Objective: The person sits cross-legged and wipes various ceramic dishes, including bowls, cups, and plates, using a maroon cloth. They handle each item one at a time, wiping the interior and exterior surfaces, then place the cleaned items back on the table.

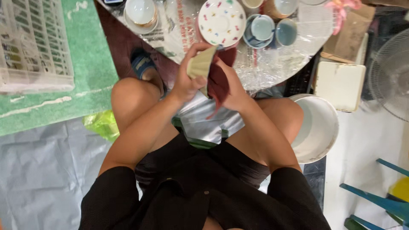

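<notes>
Wiping away at a pale yellow-green cup [201, 64], the person works it just above the near edge of the counter [272, 64]. Left hand [187, 81] has its grip closed round the cup's side; right hand [232, 91] is bunched tight on a dark red cloth [217, 81] pressed against it. Behind, a spotted saucer [221, 21], a gold-rimmed cup [140, 12] and blue cups [262, 27] sit waiting, apparently still to do. A white basin [319, 127] stands by the right knee.
</notes>
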